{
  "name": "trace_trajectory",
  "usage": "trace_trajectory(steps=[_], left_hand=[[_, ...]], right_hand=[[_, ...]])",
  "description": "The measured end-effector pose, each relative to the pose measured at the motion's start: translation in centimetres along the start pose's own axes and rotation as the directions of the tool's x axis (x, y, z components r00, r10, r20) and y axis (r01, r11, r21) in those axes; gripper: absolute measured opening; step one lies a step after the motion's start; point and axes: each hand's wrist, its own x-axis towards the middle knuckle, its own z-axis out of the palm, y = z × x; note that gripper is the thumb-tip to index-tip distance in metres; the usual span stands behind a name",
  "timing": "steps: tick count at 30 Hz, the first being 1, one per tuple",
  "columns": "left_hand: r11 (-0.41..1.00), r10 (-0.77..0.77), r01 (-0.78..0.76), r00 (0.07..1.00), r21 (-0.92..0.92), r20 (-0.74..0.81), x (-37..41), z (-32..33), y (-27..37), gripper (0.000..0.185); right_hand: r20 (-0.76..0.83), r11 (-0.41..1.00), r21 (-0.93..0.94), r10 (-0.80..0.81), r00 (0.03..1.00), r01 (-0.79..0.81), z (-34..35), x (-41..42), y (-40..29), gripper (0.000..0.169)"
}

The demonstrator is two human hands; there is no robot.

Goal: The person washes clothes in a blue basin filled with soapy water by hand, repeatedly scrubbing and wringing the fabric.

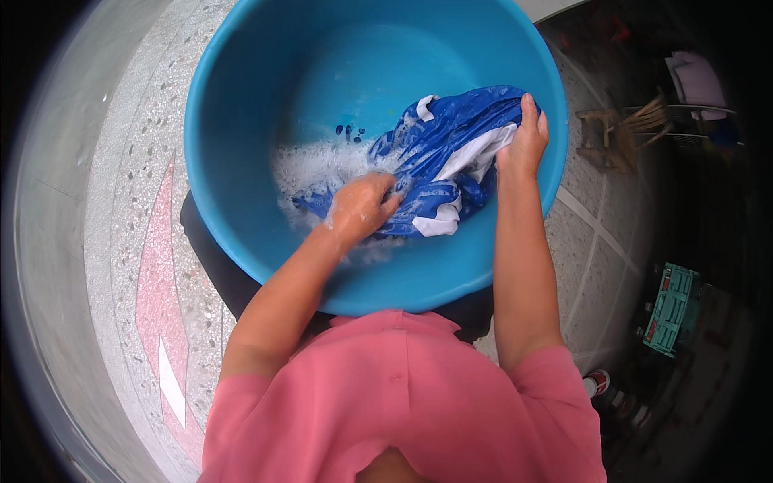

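Observation:
A large blue plastic basin (241, 241) stands in front of me, with soapy water and white suds (320, 163) in its lower left part. A wet blue garment with white trim (416, 145) stretches across the basin from the suds to the right wall. My right hand (525, 142) grips its upper right end near the basin's right side, thumb on top. My left hand (363, 205), wet with foam, is closed on the garment's lower left part at the edge of the suds. Its fingertips are partly hidden by cloth and foam.
A speckled terrazzo floor (199, 290) with a pink and white inlay lies at the left. On the right are grey floor tiles (616, 259), a small wooden stool (604, 139), a pale pink cloth (697, 84) over a metal rail and a green plastic crate (671, 308).

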Motion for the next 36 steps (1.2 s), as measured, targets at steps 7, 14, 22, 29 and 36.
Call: trace_trajectory(steps=[7,14,22,29,36], left_hand=[[0.968,0.161,-0.228,0.89,0.11,0.428,-1.8,3.6,0.7,0.021],[0.98,-0.07,0.111,0.969,-0.166,0.237,-0.7,2.5,0.8,0.034],[0.76,-0.058,0.052,0.998,-0.648,0.013,1.3,3.1,-0.3,0.017],[0.092,-0.519,0.261,0.836,-0.961,0.177,2.6,1.0,-1.3,0.02],[0.227,-0.322,0.101,0.946,-0.969,0.023,1.2,0.8,-2.2,0.022]], right_hand=[[0.338,0.491,-0.804,-0.085,0.937,0.335,-1.2,-1.4,2.3,0.049],[0.643,0.541,-0.721,0.289,0.709,0.433,-3.3,-5.1,4.0,0.036],[0.74,0.268,-0.673,0.223,0.635,0.69,-4.5,-5.1,5.1,0.034],[0.787,0.399,-0.478,-0.2,0.583,0.782,0.6,-7.3,1.7,0.017],[0.715,0.538,-0.396,-0.328,0.618,0.744,8.4,-17.9,4.2,0.017]])
